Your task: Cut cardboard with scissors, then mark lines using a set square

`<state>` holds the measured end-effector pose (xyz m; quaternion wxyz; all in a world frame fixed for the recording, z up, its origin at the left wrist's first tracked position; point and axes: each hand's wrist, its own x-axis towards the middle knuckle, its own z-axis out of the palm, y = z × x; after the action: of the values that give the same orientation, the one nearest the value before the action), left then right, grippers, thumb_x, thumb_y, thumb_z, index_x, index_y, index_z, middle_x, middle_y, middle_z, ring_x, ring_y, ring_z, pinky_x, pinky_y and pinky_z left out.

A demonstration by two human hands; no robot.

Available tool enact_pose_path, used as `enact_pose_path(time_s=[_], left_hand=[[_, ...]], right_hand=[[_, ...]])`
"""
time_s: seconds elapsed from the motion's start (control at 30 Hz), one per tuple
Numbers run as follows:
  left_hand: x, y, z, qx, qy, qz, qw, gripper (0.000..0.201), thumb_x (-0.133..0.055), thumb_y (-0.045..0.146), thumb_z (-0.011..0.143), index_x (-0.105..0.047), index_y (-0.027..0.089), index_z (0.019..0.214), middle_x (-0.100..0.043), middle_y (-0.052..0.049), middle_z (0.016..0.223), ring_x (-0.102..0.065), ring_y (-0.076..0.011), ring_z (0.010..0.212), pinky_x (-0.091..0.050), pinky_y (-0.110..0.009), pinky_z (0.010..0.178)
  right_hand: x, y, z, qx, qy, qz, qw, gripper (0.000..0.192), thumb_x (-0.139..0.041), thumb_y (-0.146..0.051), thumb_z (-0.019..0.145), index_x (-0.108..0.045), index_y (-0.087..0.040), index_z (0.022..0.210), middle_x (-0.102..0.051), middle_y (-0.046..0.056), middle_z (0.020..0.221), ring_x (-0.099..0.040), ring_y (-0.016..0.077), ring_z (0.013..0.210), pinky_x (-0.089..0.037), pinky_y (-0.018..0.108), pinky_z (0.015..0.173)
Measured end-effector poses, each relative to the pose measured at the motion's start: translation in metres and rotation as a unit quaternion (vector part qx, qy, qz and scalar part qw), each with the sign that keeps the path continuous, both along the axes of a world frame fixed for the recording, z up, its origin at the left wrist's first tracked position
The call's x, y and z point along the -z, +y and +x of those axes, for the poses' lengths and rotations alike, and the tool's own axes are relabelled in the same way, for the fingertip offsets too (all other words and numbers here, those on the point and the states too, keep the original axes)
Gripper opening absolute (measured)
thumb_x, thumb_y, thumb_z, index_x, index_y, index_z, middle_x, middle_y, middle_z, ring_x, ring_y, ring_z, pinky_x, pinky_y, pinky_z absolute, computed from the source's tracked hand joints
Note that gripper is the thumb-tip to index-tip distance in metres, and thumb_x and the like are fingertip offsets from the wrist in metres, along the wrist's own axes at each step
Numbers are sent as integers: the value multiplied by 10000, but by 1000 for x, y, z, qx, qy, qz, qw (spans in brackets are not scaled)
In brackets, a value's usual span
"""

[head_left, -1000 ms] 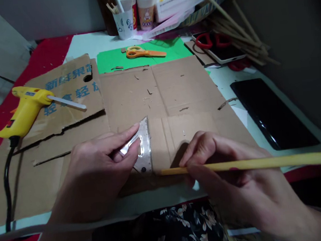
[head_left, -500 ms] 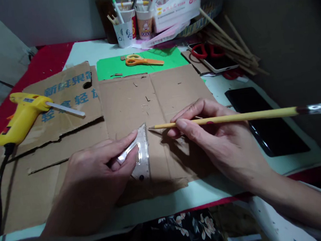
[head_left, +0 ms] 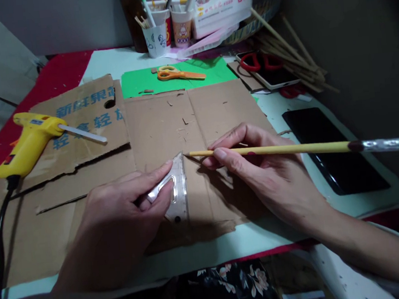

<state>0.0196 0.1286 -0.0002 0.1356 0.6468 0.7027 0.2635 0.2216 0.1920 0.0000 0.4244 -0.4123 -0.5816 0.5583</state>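
At the far left of the table (head_left: pixel 116 61), I am seeing a yellow glue gun (head_left: pixel 25 142) lying on a torn sheet of printed cardboard (head_left: pixel 83 113), its black cord trailing toward the near edge. Moving right, my left hand (head_left: pixel 121 213) is pressing a clear set square (head_left: pixel 178 189) flat onto the plain cardboard sheet (head_left: pixel 197 121), the fingers curled closed around the square's slanted side with the forefinger stretched toward its tip. The square's straight edge is running upright along a fold in the cardboard, its point touching the pencil tip. My right hand (head_left: pixel 269 175) is pinching a long yellow pencil (head_left: pixel 273 150) between thumb and fingers, fully closed on the shaft near the sharpened end; the pencil is lying almost level, its tip resting on the cardboard at the top corner of the set square and its silver cap pointing to the right. Behind the cardboard, orange scissors (head_left: pixel 178 72) are lying on a green sheet (head_left: pixel 209 71), with cups of pens (head_left: pixel 166 28) beyond. Farther right, red scissors (head_left: pixel 261 61) are resting on a phone, a bundle of wooden sticks (head_left: pixel 292 51) is leaning beside the wall, and a dark tablet (head_left: pixel 330 148) is lying just beyond my right hand.
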Motion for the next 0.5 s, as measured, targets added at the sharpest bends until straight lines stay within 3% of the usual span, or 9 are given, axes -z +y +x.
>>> enact_pose_path(time_s=[0.13,0.23,0.33,0.5], left_hand=[[-1,1,0,-10,-11,-30,999,273,-646,372,843,-749,409,1093,-797,66,940,-729,-161,752,-521,-249,631],[0,1,-1,-10,-17,-12,1000,263,-657,382,837,-753,411,1081,-797,62,944,-726,-167,723,-506,-264,594],[2,0,-1,-6,-11,11,1000,258,-669,367,835,-757,395,1076,-797,56,947,-737,-173,755,-524,-272,633],[3,-1,0,-7,-7,13,1000,253,-668,340,844,-759,388,1075,-794,59,982,-748,-178,841,-559,-267,725]], right_hand=[[-3,-5,1,-3,-3,2,1000,175,-749,-326,885,-646,-195,832,-760,8,799,-726,114,735,-559,169,626],[-7,-10,5,-13,-36,18,999,198,-731,-343,896,-639,-200,795,-739,1,746,-676,98,657,-524,169,566],[-10,-19,10,-36,-71,33,996,222,-706,-352,912,-629,-209,761,-707,-6,698,-630,97,632,-493,186,555],[-8,-37,21,-95,-75,-22,992,234,-678,-367,921,-609,-222,751,-680,11,710,-663,166,734,-500,255,581]])
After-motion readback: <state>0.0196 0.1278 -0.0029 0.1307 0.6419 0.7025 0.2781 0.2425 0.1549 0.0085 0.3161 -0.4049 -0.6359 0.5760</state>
